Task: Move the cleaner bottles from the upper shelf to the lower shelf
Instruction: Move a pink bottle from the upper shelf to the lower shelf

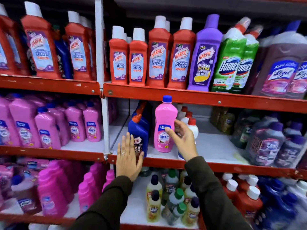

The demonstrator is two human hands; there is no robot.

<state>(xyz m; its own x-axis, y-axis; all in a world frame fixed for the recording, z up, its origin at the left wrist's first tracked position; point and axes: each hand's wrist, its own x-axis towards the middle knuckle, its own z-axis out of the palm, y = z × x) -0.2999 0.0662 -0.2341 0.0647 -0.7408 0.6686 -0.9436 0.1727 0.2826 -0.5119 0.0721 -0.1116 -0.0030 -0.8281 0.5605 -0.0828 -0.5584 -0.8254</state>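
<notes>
While a pink Shakti bottle (164,125) is standing on the middle shelf (207,166), the right hand (181,139) is spreading open against its label and the left hand (128,156) is lying flat on the blue Harpic bottle (139,133) just left. Above it, four red Harpic Bathroom Cleaner bottles (159,53) are standing beside two green Domex bottles (230,63).

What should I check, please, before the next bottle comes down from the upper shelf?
1. Left hand free: not ok, flat against the blue Harpic bottle.
2. Right hand free: ok, open, fingertips at the pink Shakti bottle.
3. Pink Shakti bottle upright on the middle shelf: ok.
4. Bare space on that shelf right of the hands: ok.
5. Red Harpic bottles on the upper shelf upright, within view: ok.
6. Which bottle goes next: cannot tell.
</notes>
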